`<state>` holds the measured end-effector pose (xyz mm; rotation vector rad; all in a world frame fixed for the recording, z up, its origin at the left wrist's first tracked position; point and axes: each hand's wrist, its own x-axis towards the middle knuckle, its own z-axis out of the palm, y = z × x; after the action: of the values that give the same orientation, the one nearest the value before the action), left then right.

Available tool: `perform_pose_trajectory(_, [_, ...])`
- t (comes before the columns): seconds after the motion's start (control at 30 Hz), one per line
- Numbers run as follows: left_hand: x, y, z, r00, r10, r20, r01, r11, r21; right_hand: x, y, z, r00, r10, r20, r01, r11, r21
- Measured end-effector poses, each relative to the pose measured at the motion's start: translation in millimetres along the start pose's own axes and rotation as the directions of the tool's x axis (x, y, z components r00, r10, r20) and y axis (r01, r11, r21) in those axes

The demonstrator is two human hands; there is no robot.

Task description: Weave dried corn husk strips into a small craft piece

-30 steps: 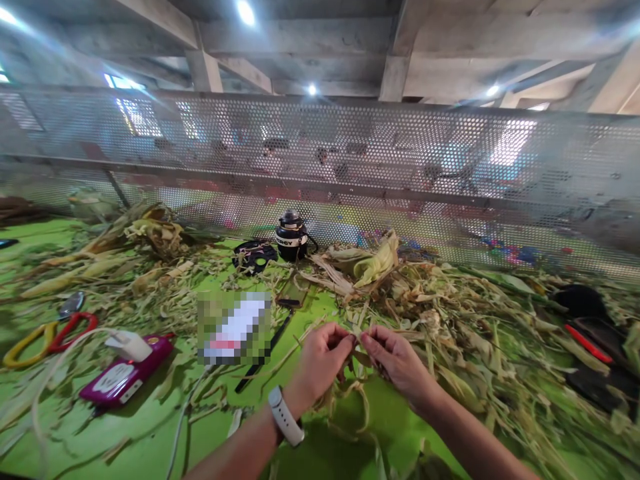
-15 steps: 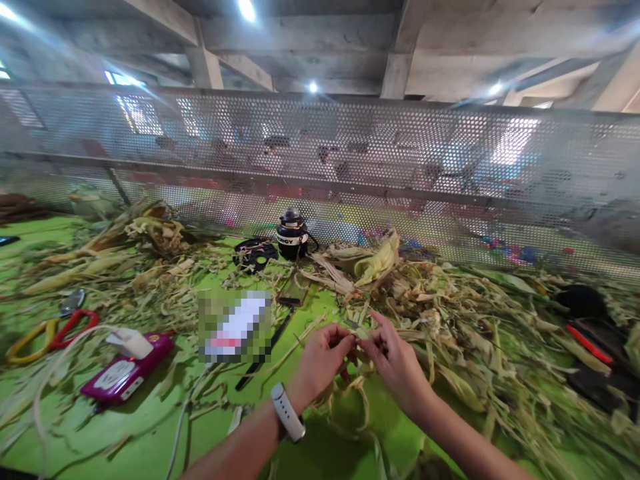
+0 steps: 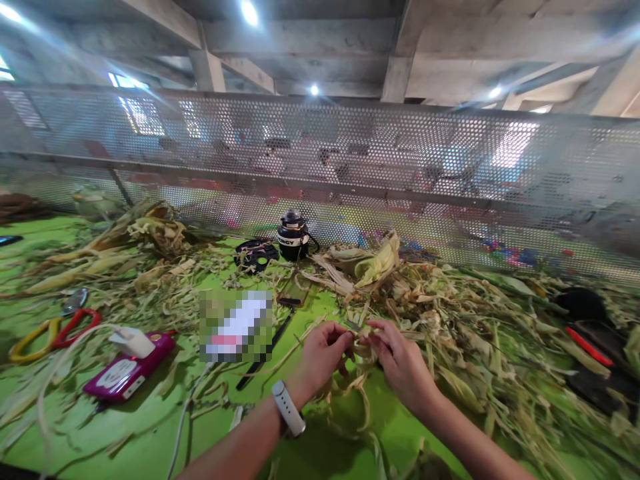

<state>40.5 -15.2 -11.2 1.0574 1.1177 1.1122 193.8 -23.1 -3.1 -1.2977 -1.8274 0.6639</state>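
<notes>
My left hand (image 3: 324,355), with a white band on its wrist, pinches a pale strip of corn husk (image 3: 358,347) between thumb and fingertips. Close on its right, my right hand (image 3: 403,367) has thumb and fingers closed on the same husk. The fingers cover much of the strip. Beneath both hands, a curled length of husk (image 3: 367,408) trails over the green tabletop (image 3: 320,460). Just beyond the fingers lie more dry husks, including a large pale husk (image 3: 381,261).
At left are a purple power strip (image 3: 127,370) with a white plug, scissors (image 3: 75,332) with red and yellow handles, and a pixelated phone (image 3: 237,327). A black jar (image 3: 293,237) stands by the perforated metal screen (image 3: 320,153). Shredded husks (image 3: 505,340) cover the right side.
My right hand's fingers have shifted slightly and its raised index finger has curled down toward the husk. My left hand stays nearly in place, still pinching.
</notes>
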Motion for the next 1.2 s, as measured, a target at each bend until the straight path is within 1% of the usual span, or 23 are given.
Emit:
perform_pose_trajectory(0.03, [-0.4,0.5,0.1,1.000,-0.001,-0.002,0.001,1.000,0.010,-0.2,-1.6,0.2,1.000,0.024,0.003,-0.024,1.000,0.016])
perform_pose_trajectory(0.1, [-1.5,1.3,0.7,1.000,-0.003,0.006,0.003,1.000,0.030,-0.4,-5.0,0.7,0.996,0.070,0.053,-0.074,0.995,0.069])
perform_pose_trajectory(0.2, [-2.9,0.7,1.6,1.000,-0.001,0.018,0.000,0.998,0.055,0.0,-8.1,1.1,0.988,0.080,0.130,-0.096,0.988,0.124])
perform_pose_trajectory(0.33, [-2.2,-2.3,0.9,0.999,0.025,0.027,-0.026,0.997,0.073,0.3,-7.8,-0.1,0.997,0.026,0.076,-0.033,0.996,0.080])
perform_pose_trajectory(0.43, [-1.4,-2.5,-0.2,0.999,0.036,0.024,-0.038,0.996,0.079,-0.5,-6.6,-1.2,0.996,-0.011,0.084,0.000,0.992,0.127])
perform_pose_trajectory(0.53, [-2.4,-1.0,-0.1,0.999,0.050,0.008,-0.050,0.995,0.086,-0.5,-4.2,-0.6,0.989,0.016,0.150,-0.046,0.980,0.195])
perform_pose_trajectory(0.6, [-3.9,-0.2,0.6,0.998,0.054,0.008,-0.055,0.994,0.094,0.6,-1.6,0.4,0.984,0.053,0.168,-0.091,0.970,0.227])
perform_pose_trajectory(0.7, [-5.9,0.4,1.4,0.998,0.048,0.043,-0.052,0.995,0.081,3.3,1.7,1.0,0.986,0.095,0.136,-0.126,0.961,0.246])
perform_pose_trajectory(0.8, [-7.3,2.3,1.1,0.994,0.015,0.104,-0.014,1.000,-0.010,5.6,1.2,-0.8,0.987,0.125,0.098,-0.146,0.959,0.244])
perform_pose_trajectory(0.87, [-8.0,4.6,0.5,0.991,-0.013,0.131,0.020,0.998,-0.057,6.4,-1.4,-2.9,0.985,0.142,0.095,-0.161,0.956,0.244])
perform_pose_trajectory(0.93, [-8.6,6.4,-0.1,0.991,-0.025,0.133,0.032,0.998,-0.053,6.7,-5.0,-5.1,0.981,0.160,0.106,-0.182,0.954,0.239])
perform_pose_trajectory(1.03, [-9.5,6.2,-0.2,0.992,0.010,0.126,-0.009,1.000,-0.008,6.5,-10.1,-6.9,0.969,0.209,0.132,-0.234,0.945,0.228])
perform_pose_trajectory(1.1, [-10.5,3.4,0.0,0.989,0.064,0.132,-0.068,0.997,0.030,6.2,-12.5,-7.0,0.961,0.241,0.135,-0.268,0.931,0.249])
perform_pose_trajectory(1.2, [-12.5,-2.9,0.1,0.977,0.154,0.148,-0.171,0.979,0.113,5.6,-14.0,-6.2,0.954,0.275,0.121,-0.300,0.897,0.326])
